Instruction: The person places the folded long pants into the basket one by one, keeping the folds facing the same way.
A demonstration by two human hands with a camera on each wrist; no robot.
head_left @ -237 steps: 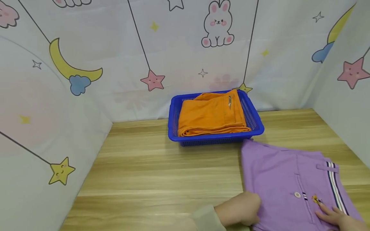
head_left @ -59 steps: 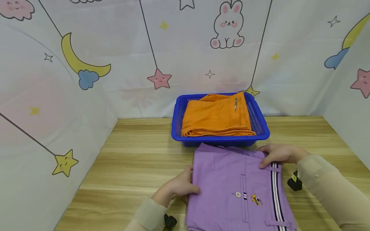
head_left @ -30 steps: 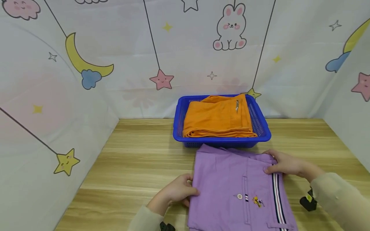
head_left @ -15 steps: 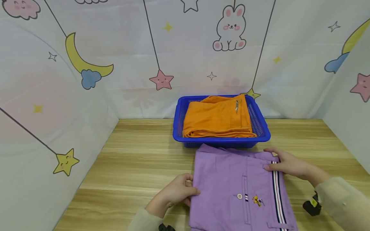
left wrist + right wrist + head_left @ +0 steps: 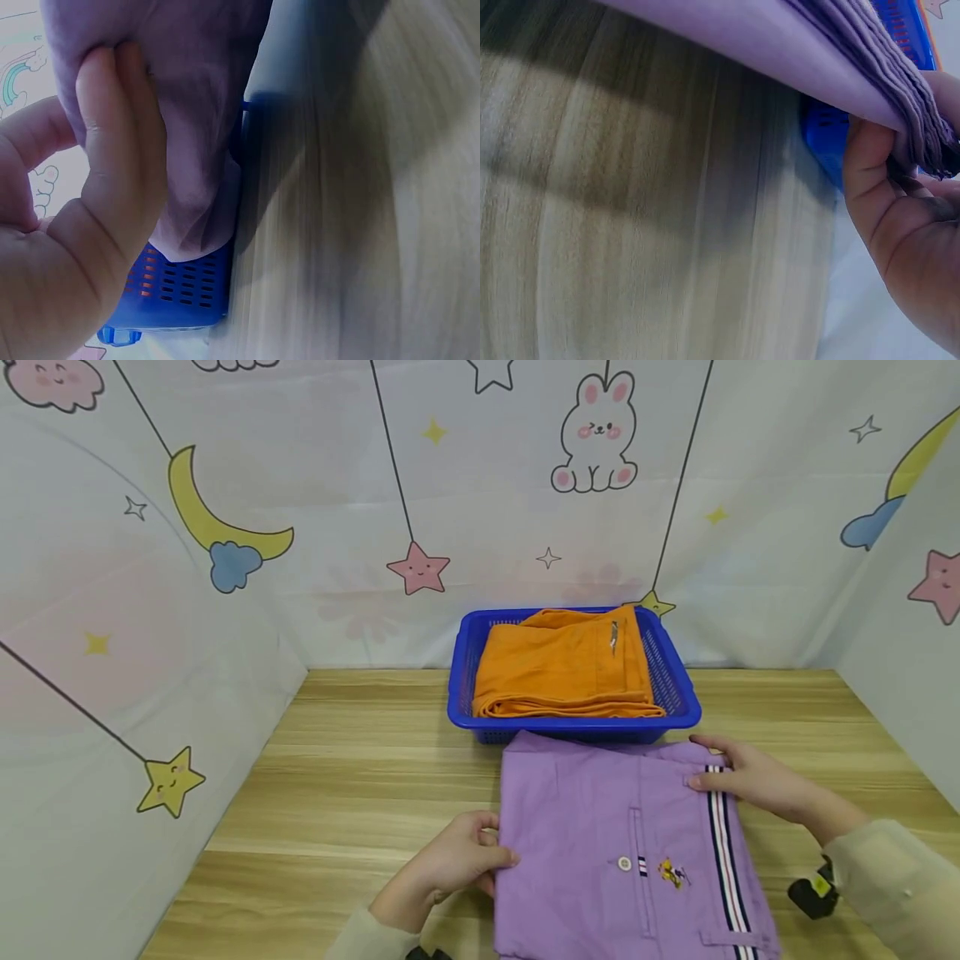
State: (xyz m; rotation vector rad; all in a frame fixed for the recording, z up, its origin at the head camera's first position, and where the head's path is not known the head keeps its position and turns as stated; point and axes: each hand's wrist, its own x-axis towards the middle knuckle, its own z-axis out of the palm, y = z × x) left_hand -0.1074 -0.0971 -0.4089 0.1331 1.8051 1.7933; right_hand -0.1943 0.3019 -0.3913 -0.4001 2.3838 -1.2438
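Note:
Folded purple trousers (image 5: 577, 843) with a striped waistband, a buttoned pocket and a small embroidered figure lie between both hands. My left hand (image 5: 453, 860) pinches their left folded edge, thumb on top and fingers beneath. At the far right corner, by the waistband, my right hand (image 5: 757, 781) grips the stacked layers. Both wrist views show the purple trousers (image 5: 780, 52) raised off the table, with a shadow below; the left hand's fingers (image 5: 124, 142) press their underside. Just beyond stands a blue basket (image 5: 686, 714) holding folded orange trousers (image 5: 555, 664).
The wooden table (image 5: 360, 793) runs left and right of the trousers. A white curtain (image 5: 480, 510) printed with stars, a moon and a rabbit encloses the back and sides. A black wrist device (image 5: 816, 893) sits at the right sleeve.
Earlier, the purple trousers lay farther right; they moved left in front of the basket. The right hand shifted to the far waistband corner. In the last half second the right side rose slightly.

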